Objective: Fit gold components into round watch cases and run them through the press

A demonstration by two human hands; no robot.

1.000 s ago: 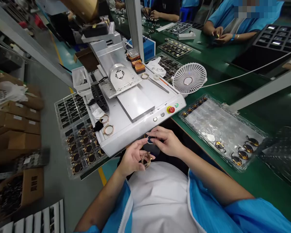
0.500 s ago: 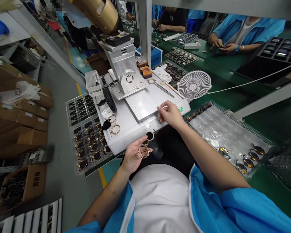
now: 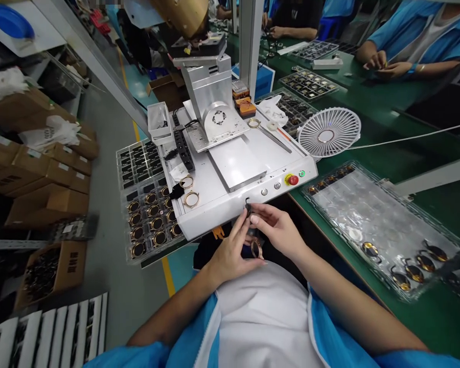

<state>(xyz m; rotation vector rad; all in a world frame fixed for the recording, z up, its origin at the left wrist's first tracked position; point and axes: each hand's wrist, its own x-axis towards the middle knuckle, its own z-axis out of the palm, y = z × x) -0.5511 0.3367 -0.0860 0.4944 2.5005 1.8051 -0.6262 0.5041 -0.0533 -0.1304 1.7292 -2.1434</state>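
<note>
Both my hands meet in front of the white machine's front edge. Between the fingertips of my left hand (image 3: 230,255) is a small round black watch screen (image 3: 248,208), seen nearly edge-on with a thin dark tail sticking up. That same hand also keeps a gold ring-shaped watch case (image 3: 256,249) lower down, near its thumb. My right hand (image 3: 279,231) is closed, its thumb and fingertips pinching at the screen from the right; the fingers partly hide it. Two more gold watch rings (image 3: 191,199) lie on the left of the machine top (image 3: 210,204).
A metal block (image 3: 237,163) lies on the machine, with a red button (image 3: 292,180) at its front. Tweezers (image 3: 276,138) and a white fan (image 3: 328,133) are farther right. Trays of round screens (image 3: 153,220) stand left; a clear tray (image 3: 368,214) is right. A co-worker's hands (image 3: 387,66) work opposite.
My right hand has come down from the metal block's front edge to my left hand and reached the screen. The left hand has turned, tilting the screen edge-on. The view has shifted.
</note>
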